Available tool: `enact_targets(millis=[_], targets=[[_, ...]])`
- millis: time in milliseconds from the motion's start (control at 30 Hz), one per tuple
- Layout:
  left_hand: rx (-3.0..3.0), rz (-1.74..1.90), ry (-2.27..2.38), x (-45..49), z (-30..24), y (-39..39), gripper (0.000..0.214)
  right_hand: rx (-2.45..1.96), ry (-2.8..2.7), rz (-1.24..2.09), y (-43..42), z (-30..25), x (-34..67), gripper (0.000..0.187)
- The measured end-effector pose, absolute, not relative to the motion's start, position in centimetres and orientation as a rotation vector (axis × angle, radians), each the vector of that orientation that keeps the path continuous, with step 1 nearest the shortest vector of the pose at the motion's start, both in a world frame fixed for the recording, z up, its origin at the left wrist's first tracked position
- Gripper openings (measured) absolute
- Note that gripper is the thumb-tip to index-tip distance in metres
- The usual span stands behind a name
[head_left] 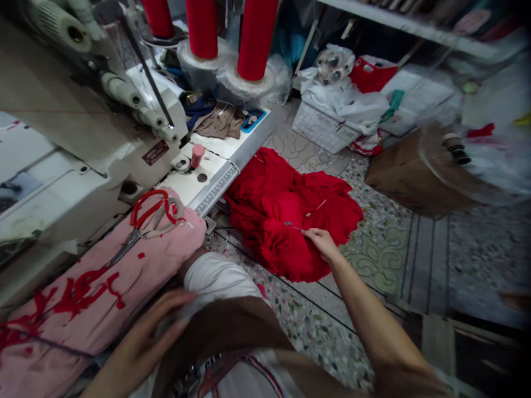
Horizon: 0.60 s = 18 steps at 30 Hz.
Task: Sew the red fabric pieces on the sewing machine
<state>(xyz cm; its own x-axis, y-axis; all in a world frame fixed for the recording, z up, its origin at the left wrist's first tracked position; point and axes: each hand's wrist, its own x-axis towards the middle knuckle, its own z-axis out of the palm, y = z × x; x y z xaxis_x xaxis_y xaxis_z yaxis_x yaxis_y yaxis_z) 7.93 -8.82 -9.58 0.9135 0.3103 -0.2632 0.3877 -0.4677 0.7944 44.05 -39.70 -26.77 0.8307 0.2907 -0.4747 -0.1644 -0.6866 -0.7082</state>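
My right hand (321,242) reaches down to a heap of red fabric (286,213) on the floor, its fingers pinched on a small thin tool, perhaps thread snips, at the cloth's surface. My left hand (155,329) rests low by my lap, blurred by motion, fingers stretched out toward a white garment on my knee. Red-handled scissors (151,218) lie on a pink cloth (103,287) strewn with red thread scraps, just left of my left hand.
A sewing machine (83,127) fills the left side, with red thread cones (255,36) behind it. A white basket (321,130) with plastic bags and a brown cardboard box (404,174) stand on the patterned floor to the right.
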Motion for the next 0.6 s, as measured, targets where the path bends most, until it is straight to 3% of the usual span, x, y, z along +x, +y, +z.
enact_targets(millis=[67,133,267,333,400,533,600], targets=[[2.059,-0.117,0.252,14.7,-12.0,-9.7,0.035,-2.257,-0.183,0.665,-38.5,-27.1,43.2,0.035],[2.161,-0.21,0.064,22.1,-14.3,-11.3,0.05,-2.3,-0.271,0.607,-37.3,-27.2,42.4,0.039],[2.358,-0.538,0.062,31.9,-19.0,-15.3,0.118,-2.345,-0.402,0.492,-35.2,-27.0,40.8,0.042],[2.387,-0.663,0.133,33.3,-21.3,-16.5,0.132,-2.342,-0.436,0.439,-34.3,-27.0,40.1,0.043],[2.415,-0.75,0.206,33.3,-23.3,-16.9,0.122,-2.323,-0.458,0.412,-33.9,-27.0,39.9,0.042],[2.441,-0.85,0.31,32.4,-25.8,-17.0,0.061,-2.261,-0.401,0.42,-36.7,-27.3,42.6,0.034],[2.436,-0.887,0.346,32.5,-26.3,-17.1,0.046,-2.259,-0.262,0.39,-40.2,-27.5,45.0,0.039]])
